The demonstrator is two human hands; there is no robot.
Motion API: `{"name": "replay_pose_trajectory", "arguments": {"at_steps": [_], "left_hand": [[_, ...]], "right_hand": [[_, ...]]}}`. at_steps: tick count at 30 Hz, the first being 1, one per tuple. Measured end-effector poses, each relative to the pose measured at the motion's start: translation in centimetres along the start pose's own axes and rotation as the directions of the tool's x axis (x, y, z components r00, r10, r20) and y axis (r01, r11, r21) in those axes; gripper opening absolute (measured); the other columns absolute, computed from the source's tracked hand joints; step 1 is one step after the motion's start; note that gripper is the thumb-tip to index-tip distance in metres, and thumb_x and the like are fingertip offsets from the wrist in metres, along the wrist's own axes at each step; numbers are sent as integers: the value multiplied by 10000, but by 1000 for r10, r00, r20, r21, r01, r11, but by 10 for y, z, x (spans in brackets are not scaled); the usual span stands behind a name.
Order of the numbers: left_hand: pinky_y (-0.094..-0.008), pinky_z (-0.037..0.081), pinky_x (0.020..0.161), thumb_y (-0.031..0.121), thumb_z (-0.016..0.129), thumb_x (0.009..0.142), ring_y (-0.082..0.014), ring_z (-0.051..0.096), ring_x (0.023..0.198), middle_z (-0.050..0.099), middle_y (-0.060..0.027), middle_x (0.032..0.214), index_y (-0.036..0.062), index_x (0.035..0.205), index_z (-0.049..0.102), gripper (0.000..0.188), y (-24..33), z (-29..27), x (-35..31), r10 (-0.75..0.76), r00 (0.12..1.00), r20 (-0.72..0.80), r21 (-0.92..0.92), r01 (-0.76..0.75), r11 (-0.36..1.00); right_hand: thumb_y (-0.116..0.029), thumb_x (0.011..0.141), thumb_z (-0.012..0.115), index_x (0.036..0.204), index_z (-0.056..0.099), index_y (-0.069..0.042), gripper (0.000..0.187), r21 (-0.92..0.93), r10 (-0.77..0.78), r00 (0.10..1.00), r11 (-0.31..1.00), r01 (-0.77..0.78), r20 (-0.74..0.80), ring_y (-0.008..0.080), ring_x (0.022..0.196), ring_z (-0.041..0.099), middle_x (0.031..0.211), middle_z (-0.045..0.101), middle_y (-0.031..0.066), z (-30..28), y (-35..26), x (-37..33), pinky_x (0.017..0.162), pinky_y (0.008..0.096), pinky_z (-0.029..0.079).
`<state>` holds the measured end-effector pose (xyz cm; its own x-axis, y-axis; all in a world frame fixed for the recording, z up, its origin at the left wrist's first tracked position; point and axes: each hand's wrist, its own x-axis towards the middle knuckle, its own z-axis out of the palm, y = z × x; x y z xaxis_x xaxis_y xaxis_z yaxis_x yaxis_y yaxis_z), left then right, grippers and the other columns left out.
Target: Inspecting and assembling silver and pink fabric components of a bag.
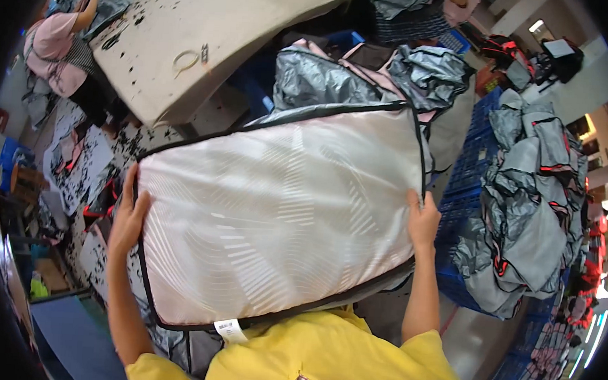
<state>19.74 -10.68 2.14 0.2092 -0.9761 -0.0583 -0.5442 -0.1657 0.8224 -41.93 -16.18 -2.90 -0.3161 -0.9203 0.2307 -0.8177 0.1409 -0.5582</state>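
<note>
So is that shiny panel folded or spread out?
Spread out: left hand and right hand hold the panel by opposite edges, broad face showing.

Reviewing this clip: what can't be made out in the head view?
- Back of the pale panel: head view, hidden by its front.
- Fingertips behind it, in the grip of the left hand and right hand: head view, hidden by the panel.
- Print on the white tag: head view, too small.
- Upper body of the co-worker at top right: head view, cut off by the top edge.
</note>
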Motion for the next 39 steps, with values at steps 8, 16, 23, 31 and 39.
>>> {"name": "replay_pose_trajectory", "arguments": {"at_steps": [8, 16, 23, 31, 39], "left_hand": [[-359, 269, 1232, 258, 609, 1076, -286, 407, 1484, 420, -195, 1630, -23, 1604, 361, 647, -48, 42, -25, -95, 964, -250, -185, 49, 982], [-305, 439, 1063, 361, 570, 1107, -195, 590, 1218, 625, -118, 1397, -53, 1498, 500, 574, -73, 37, -40, -289, 949, -127, -444, 206, 872], [-339, 404, 1115, 496, 542, 1090, -253, 575, 1311, 621, -190, 1431, -83, 1450, 563, 682, -81, 35, -33, -295, 943, -154, -294, 241, 925], [-295, 438, 1056, 444, 559, 1101, -204, 617, 1215, 665, -148, 1369, -73, 1425, 589, 611, -88, 26, -5, -212, 972, -96, -287, 177, 941], [-342, 374, 1159, 440, 569, 1088, -261, 518, 1380, 547, -190, 1526, -65, 1543, 461, 688, -78, -28, -18, -390, 918, -65, -15, 390, 921]], "right_hand": [[-47, 934, 698, 1157, 708, 15, 232, 254, -489, 870, 851, 459, 66, 344, 991, 725, 1110, 745, 157, -68, -169, -33, 894, 389, 558], [-237, 977, 768, 1279, 786, -159, 313, 731, -816, 97, 449, -515, 570, 334, 854, 745, 1254, 721, 258, -139, -317, -35, 729, 264, 567], [-189, 900, 828, 1088, 847, -131, 198, 946, -877, 441, 47, -320, 192, 275, 758, 741, 1194, 726, 282, -147, -322, -47, 616, 303, 569], [-93, 963, 708, 1147, 758, -36, 199, 914, -891, 206, 402, -55, 404, 321, 889, 758, 1160, 742, 266, -150, -291, -34, 729, 358, 587], [-291, 1046, 657, 1506, 502, 13, 573, 405, -369, 926, 860, 311, 73, 260, 1210, 672, 1321, 682, 211, -95, -135, 12, 1007, 364, 514]]}}
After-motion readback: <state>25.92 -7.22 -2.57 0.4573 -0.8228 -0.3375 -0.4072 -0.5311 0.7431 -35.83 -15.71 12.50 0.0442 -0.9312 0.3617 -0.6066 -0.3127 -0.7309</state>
